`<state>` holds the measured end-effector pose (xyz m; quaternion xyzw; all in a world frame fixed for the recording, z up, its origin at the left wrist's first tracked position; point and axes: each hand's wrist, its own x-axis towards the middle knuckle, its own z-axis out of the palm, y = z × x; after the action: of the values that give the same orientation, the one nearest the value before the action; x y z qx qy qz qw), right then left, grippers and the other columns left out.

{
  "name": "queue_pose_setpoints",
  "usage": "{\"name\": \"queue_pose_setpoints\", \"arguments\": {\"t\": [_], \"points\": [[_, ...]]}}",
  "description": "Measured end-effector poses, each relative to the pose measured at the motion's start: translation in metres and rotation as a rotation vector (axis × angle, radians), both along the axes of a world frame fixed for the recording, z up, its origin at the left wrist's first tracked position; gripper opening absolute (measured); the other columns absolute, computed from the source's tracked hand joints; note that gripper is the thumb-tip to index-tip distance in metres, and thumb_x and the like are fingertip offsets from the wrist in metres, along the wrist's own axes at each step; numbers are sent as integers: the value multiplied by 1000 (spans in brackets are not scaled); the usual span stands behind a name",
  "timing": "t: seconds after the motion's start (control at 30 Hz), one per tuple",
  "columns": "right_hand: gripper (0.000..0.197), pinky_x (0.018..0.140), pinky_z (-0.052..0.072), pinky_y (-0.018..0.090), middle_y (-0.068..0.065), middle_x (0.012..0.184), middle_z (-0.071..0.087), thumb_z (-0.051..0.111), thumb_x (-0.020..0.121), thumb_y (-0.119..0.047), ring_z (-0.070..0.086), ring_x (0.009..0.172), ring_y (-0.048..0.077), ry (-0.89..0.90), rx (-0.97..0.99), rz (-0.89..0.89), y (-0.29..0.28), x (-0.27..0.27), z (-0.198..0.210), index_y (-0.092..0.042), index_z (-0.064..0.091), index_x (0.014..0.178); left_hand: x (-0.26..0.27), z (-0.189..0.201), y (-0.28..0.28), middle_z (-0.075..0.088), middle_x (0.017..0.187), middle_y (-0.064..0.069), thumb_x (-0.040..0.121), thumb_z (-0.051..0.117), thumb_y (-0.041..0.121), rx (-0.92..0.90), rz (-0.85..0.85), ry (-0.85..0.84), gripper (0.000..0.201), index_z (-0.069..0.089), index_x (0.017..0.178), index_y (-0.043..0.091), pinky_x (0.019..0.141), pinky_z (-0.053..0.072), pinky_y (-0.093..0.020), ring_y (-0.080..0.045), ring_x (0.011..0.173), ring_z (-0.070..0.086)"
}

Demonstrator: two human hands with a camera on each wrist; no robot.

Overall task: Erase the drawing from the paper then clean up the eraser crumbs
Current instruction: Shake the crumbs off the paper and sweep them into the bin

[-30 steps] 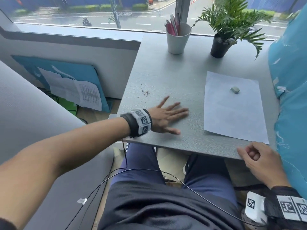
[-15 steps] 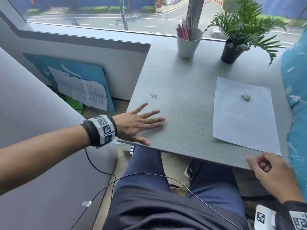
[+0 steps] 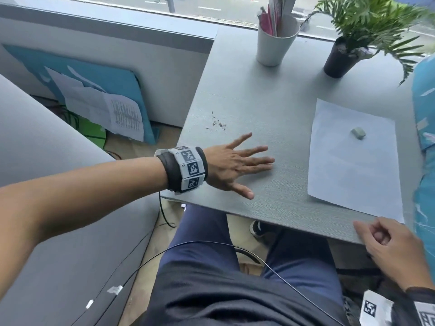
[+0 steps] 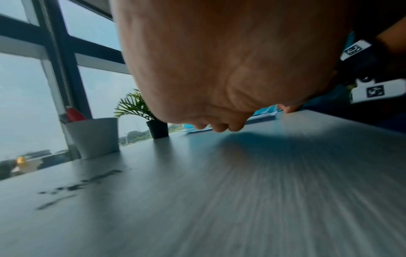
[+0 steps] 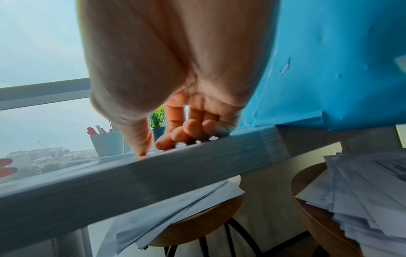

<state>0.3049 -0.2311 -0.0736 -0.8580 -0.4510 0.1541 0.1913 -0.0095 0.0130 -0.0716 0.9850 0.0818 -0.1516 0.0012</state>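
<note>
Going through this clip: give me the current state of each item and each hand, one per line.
paper: flat on the table, no drawing visible
eraser: lying on the paper, untouched
eraser crumbs: small pile on the table, beyond the left hand
left hand: fingers spread, over the table
right hand: loosely curled at the table's near edge, holding nothing
cup: upright, holding pens

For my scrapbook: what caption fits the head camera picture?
Left hand flat on the table near eraser crumbs; eraser rests on blank paper.
</note>
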Motion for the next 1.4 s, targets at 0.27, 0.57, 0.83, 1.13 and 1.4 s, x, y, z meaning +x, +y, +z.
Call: {"name": "queue_pose_setpoints", "arguments": {"t": [0.27, 0.57, 0.83, 1.13, 1.4], "points": [[36, 60, 39, 32, 6, 56, 52, 77, 80, -22, 50, 55, 26, -2, 13, 0, 0, 0, 0, -12, 52, 57, -32, 6, 56, -13, 166, -1, 86, 3, 84, 99, 319, 63, 99, -11, 159, 19, 118, -17, -57, -21, 152, -19], [36, 62, 41, 34, 5, 58, 54, 75, 81, -26, 51, 58, 23, -9, 19, -7, -3, 4, -3, -12, 51, 57, 15, 17, -23, -10, 167, 0, 80, -1, 85, -13, 111, -5, 105, -3, 160, 17, 116, -21, -59, -24, 152, -17], [35, 61, 40, 30, 2, 59, 53, 76, 80, -25, 51, 57, 21, -27, 98, 34, -6, 5, -9, -15, 52, 57, 32, -5, -23, -12, 166, 5, 81, 0, 80, -114, 128, 8, 96, -10, 159, 25, 115, -23, -58, -22, 152, -14], [35, 63, 46, 35, 4, 59, 54, 77, 79, -26, 51, 57, 24, -36, 45, 4, -5, 3, -5, -14, 52, 57, -34, 10, 50, -7, 168, -3, 84, 5, 84, 77, 519, 149, 104, -4, 160, 14, 115, -23, -58, -19, 153, -16], [38, 56, 44, 34, 6, 56, 52, 74, 81, -31, 49, 53, 23, 7, -39, -18, -3, -6, 10, -12, 51, 56, -70, 42, 86, 48, 150, -13, 97, 38, 63, -242, 785, -448, 75, 46, 148, 8, 113, 38, -41, -25, 135, 49]]}}
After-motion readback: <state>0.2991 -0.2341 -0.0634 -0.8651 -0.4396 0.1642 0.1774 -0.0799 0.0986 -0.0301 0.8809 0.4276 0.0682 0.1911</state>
